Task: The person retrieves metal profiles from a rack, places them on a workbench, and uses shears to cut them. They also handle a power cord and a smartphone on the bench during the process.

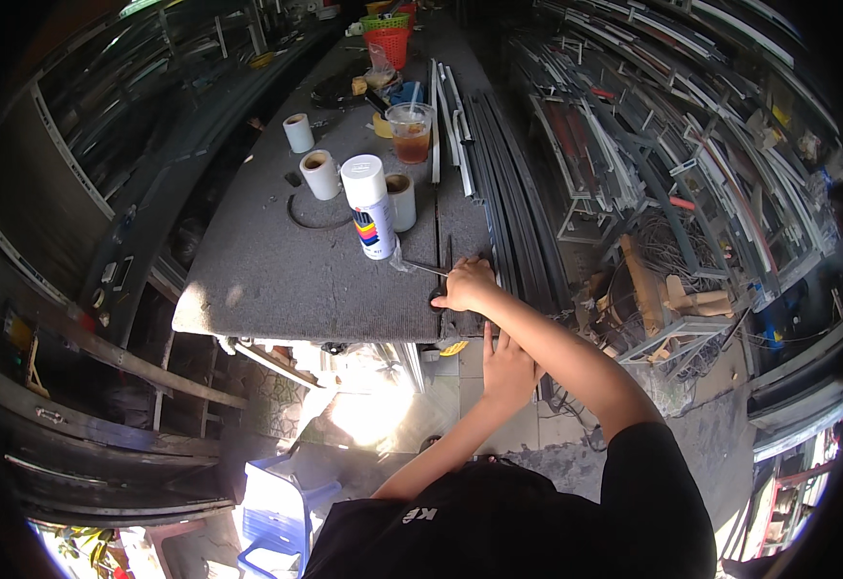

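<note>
My right hand is closed on what looks like a pair of black-handled scissors near the front right of the bench. Two thin blades spread out ahead of the fingers, one to the left and one away from me; part of the handle is covered. Under my right forearm, my left hand lies with fingers stretched out toward the bench's front edge, holding nothing visible. Left of the blades stands a white spray can with a colourful label. A scrap of clear plastic lies at its base.
White rolls stand behind the can on the grey carpeted bench. Farther back are a cup of brown drink and a red basket. Dark metal profiles run along the right. A blue plastic chair stands at lower left.
</note>
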The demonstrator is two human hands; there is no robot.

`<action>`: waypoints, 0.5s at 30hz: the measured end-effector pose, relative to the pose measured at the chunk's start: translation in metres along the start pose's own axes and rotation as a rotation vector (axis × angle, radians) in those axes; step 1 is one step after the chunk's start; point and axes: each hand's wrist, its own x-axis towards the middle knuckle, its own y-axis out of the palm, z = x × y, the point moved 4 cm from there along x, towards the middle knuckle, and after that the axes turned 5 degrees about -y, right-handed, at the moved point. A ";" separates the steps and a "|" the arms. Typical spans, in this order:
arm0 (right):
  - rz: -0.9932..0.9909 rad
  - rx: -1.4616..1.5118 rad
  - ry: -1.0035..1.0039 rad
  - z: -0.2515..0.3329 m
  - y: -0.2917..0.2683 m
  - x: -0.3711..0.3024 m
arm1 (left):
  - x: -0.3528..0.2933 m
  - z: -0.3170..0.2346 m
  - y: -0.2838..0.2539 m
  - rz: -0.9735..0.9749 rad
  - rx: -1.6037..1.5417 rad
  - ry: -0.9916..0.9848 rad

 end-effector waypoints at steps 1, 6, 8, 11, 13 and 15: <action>-0.012 -0.018 -0.027 -0.002 0.000 0.002 | 0.001 0.000 0.001 0.035 0.019 -0.014; 0.021 0.023 0.070 -0.015 0.002 0.001 | 0.001 0.001 0.005 0.154 0.052 -0.050; -0.007 -0.013 0.051 -0.013 0.003 0.000 | 0.002 0.000 0.002 0.085 0.069 -0.017; -0.016 -0.002 0.053 -0.013 0.003 -0.001 | 0.001 0.000 -0.001 0.034 0.080 0.007; -0.038 0.028 0.022 -0.016 0.000 0.000 | 0.000 -0.001 0.000 0.041 0.090 0.003; 0.008 0.084 0.030 -0.019 -0.002 0.000 | -0.001 -0.001 0.000 0.036 0.078 -0.004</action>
